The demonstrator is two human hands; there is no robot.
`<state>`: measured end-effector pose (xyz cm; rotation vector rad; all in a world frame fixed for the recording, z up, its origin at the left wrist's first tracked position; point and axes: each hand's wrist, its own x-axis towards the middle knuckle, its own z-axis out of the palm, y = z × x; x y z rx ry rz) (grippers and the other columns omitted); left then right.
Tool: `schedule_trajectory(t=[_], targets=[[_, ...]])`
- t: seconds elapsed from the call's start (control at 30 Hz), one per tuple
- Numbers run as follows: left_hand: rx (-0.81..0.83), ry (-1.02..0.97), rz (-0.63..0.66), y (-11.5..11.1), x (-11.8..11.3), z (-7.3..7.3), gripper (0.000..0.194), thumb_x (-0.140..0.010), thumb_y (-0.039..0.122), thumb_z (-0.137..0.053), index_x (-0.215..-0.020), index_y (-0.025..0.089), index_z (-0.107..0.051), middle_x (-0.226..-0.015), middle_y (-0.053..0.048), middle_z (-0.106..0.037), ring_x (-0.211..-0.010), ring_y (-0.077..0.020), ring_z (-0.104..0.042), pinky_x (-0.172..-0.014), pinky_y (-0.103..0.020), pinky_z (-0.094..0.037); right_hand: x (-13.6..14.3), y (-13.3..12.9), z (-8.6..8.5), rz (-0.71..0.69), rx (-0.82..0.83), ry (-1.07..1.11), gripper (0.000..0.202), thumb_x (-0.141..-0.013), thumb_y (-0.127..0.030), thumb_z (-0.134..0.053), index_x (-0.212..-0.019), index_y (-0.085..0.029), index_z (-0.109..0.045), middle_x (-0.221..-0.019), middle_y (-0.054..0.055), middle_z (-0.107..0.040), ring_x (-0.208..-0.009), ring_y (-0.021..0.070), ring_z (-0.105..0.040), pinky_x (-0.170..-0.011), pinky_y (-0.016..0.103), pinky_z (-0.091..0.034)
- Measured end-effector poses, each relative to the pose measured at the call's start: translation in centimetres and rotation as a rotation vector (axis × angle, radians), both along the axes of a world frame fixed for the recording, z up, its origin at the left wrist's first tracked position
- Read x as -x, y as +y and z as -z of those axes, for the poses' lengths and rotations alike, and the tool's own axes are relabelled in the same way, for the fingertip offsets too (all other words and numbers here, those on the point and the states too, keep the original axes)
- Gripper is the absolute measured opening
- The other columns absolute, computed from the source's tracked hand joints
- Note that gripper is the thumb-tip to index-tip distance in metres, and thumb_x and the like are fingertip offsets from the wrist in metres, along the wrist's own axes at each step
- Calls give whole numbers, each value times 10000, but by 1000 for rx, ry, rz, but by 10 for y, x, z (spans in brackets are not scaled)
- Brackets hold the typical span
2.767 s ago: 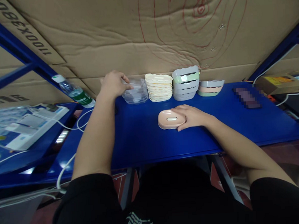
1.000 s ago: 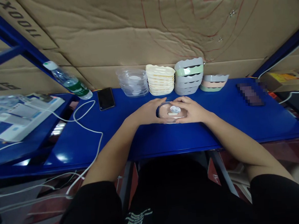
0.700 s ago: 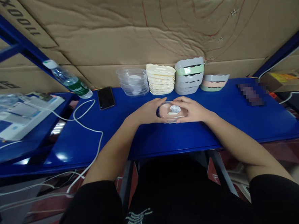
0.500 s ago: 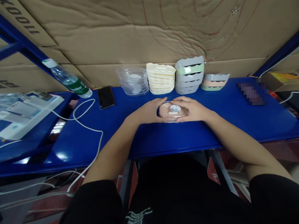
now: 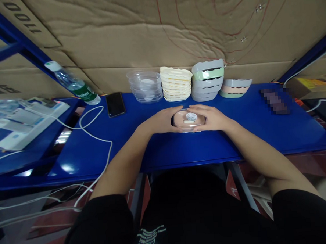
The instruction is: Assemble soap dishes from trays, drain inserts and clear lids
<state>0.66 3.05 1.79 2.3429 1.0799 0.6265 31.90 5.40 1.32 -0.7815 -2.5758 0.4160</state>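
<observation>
A small pinkish box with a clear cover (image 5: 183, 123) is held between my two hands over the blue table (image 5: 164, 149). A round white label sits on its top. My left hand (image 5: 165, 120) wraps round the box's left side, and my right hand (image 5: 211, 118) grips its right side. Behind them stand a stack of clear plastic covers (image 5: 145, 90), a stack of cream wavy-edged trays (image 5: 176, 85), a taller stack of grey trays (image 5: 207, 88) with one green tray among them, and a low stack of grey, pink and green trays (image 5: 235, 89).
A black phone (image 5: 115, 105) and a water bottle (image 5: 79, 88) stand at the back left, near a white cable (image 5: 109, 153). A blurred dark object (image 5: 275, 101) lies on the right. Cardboard (image 5: 119, 32) rises behind the table.
</observation>
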Motion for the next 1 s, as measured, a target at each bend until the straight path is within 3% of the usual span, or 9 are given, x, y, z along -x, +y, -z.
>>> schedule_trajectory(t=[0.2,0.33,0.47,0.73,0.8,0.87,0.93,1.0], targets=[[11,49,-3,-1,-1,-5,1114,-676,662,-977,-1647,300,-570,-1654,-130,-626,-1527,-435,-590,-1286,-613,-472,0,0,1,11,-3,1,1041,-836,-841,-806,-1665,-255,-576,-1652,156,-630,-1512,416,-618,-1266,609,-526],[36,121,-24,-3,-3,-8,1117,-721,703,-926,-1666,246,-542,-1677,-152,-593,-1537,-418,-570,-1307,-581,-444,1,2,1,54,5,-25,1158,-750,-875,-850,-1676,-242,-563,-1605,170,-667,-1451,445,-662,-1225,621,-557],[38,124,-22,-3,-4,-5,1092,-732,671,-915,-1662,232,-549,-1659,-164,-604,-1519,-417,-583,-1302,-578,-446,2,3,2,98,15,-89,1296,-651,-914,-881,-1675,-188,-558,-1595,206,-668,-1446,479,-657,-1229,641,-542],[64,115,-4,0,0,-2,1120,-756,613,-908,-1714,232,-473,-1728,-163,-529,-1576,-426,-526,-1329,-597,-403,-3,4,2,89,36,-120,1428,-602,-938,-887,-1740,-190,-458,-1665,231,-598,-1478,521,-618,-1202,671,-544],[83,110,1,1,2,-2,1113,-775,582,-904,-1728,227,-452,-1749,-165,-505,-1612,-414,-489,-1350,-584,-373,-8,7,0,39,69,-71,1314,-704,-944,-818,-1744,-227,-456,-1662,198,-613,-1474,489,-635,-1187,657,-558],[97,99,7,3,5,-1,1098,-786,549,-909,-1727,218,-452,-1752,-170,-501,-1626,-399,-475,-1359,-568,-359,-13,9,-4,36,119,-3,997,-942,-877,-634,-1714,-258,-512,-1567,148,-710,-1370,396,-732,-1129,569,-608],[94,65,9,6,8,1,1070,-788,529,-921,-1712,227,-476,-1730,-168,-530,-1591,-386,-522,-1336,-559,-392,-16,10,-8,81,141,36,750,-1100,-753,-455,-1635,-254,-622,-1350,106,-836,-1116,298,-832,-987,464,-652],[89,14,-6,9,10,4,1038,-778,520,-944,-1682,245,-516,-1677,-163,-589,-1485,-369,-624,-1263,-552,-474,-16,9,-12,117,137,32,683,-1120,-703,-455,-1522,-224,-729,-1124,78,-889,-881,235,-828,-845,392,-636]])
